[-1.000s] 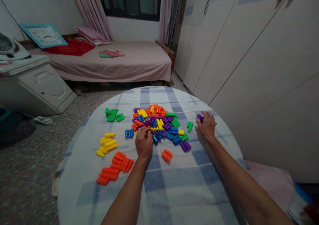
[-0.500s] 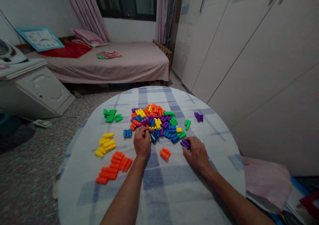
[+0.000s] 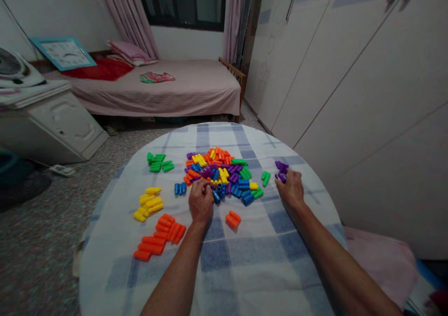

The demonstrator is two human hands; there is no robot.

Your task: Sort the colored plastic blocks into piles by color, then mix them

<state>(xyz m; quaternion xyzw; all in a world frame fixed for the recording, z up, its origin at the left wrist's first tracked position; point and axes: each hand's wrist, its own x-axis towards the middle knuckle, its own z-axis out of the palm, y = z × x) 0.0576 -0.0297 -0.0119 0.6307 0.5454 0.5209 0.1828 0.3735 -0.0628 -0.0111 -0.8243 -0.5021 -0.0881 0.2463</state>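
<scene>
A mixed heap of coloured plastic tube blocks point(image 3: 224, 169) lies in the middle of the round table. My left hand point(image 3: 200, 201) rests at the heap's front edge, fingers curled in; whatever they hold, if anything, is hidden. At the table's right side my right hand point(image 3: 292, 188) pinches a purple tube block point(image 3: 280, 177). It is close in front of another purple block point(image 3: 282, 165). Left of that hand lies a small green block point(image 3: 266, 178). An orange block point(image 3: 233, 220) sits between my two forearms, in front of the heap.
On the table's left are groups of green blocks point(image 3: 160, 163), yellow blocks point(image 3: 150, 204) and orange blocks point(image 3: 159, 237), plus a blue block point(image 3: 180, 188). A checked cloth point(image 3: 245, 269) covers the table. Beyond stand a bed point(image 3: 196, 87) and a wardrobe point(image 3: 350, 96).
My right hand has carried the purple block away from the heap's right side, rightward and farther back, to the other purple block. My left hand has stayed at the heap.
</scene>
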